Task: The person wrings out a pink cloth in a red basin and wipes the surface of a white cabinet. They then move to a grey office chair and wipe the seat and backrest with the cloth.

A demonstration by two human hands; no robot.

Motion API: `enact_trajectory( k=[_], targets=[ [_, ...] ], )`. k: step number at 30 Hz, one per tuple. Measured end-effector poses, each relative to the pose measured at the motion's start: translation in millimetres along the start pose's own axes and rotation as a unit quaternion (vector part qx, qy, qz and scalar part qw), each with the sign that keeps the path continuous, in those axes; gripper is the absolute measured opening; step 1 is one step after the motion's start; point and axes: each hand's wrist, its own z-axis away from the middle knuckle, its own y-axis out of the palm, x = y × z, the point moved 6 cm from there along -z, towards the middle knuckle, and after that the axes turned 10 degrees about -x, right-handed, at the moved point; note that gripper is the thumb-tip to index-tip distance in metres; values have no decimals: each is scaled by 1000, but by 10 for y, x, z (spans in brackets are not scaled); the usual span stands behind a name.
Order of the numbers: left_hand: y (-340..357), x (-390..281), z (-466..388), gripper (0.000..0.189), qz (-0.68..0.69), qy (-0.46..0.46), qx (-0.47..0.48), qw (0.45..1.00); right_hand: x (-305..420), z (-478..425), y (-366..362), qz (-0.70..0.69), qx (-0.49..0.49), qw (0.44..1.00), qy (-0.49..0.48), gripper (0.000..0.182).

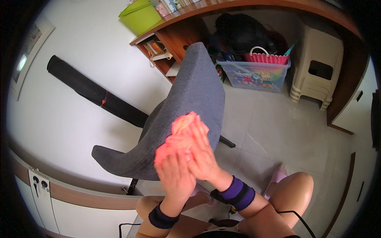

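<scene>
A grey fabric-covered chair (196,86) stands before me, with its upholstered back towards me. A crumpled orange-pink cloth (181,136) lies against that fabric under both hands. My left hand (175,175) presses on the cloth's lower end, fingers stretched out. Beside it, my right hand (202,154) lies along the cloth's right part, its fingers pointing up the chair back. The two hands touch or nearly touch. Both wrists wear dark bands. The palms are hidden, so how firmly the cloth is gripped does not show.
A black rolled mat (98,92) leans by the white wall at left. Under the wooden desk (190,13) are a plastic storage box (253,77) and stacked beige stools (318,65). A green bin (140,17) stands on the desk. One chair leg (227,141) juts out rightwards.
</scene>
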Motion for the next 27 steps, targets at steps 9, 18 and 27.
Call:
enact_trajectory(
  k=[9,18,27],
  targets=[
    [453,-481,354,50,131,62,91,985,-953,665,-30,47,-24,991,121,73],
    [361,-233,1192,61,167,19,184,968,-589,1343,195,48,-56,984,164,69],
    [-371,499,738,68,31,-61,-22,997,392,766,352,-12,18,1000,20,53]
  ],
)
